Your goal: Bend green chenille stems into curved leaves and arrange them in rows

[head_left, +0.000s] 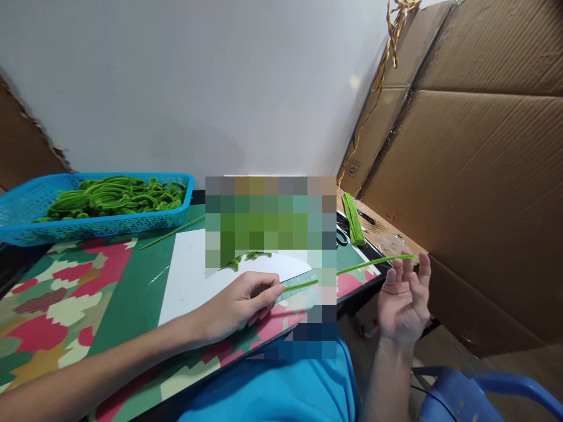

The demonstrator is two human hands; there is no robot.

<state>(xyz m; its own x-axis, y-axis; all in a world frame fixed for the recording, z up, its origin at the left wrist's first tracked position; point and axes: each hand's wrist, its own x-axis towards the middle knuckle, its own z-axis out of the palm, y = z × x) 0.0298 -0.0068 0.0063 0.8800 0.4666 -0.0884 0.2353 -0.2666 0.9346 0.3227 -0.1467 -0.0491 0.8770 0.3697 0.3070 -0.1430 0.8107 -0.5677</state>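
Note:
My left hand [255, 299] is closed in a pinch on a green fuzzy pipe cleaner [301, 285] over the front of the table. The pipe cleaner runs rightward, partly hidden by a pixelated patch. Its far end lies across the fingertips of my right hand [404, 296], whose palm is turned up and fingers are spread and loosely curled, not gripping. Behind my left hand, a white sheet [185, 275] bears several small curled green pieces [253, 255], some of them covered by the patch.
At the left stands a blue plastic basket [101, 225] full of coiled green pipe cleaners [112, 196]. A bundle of straight pipe cleaners [353, 220], scissors [341, 237] and a black pen [366, 217] lie at the right. Cardboard [488, 176] walls the right side, above a blue chair [466, 395].

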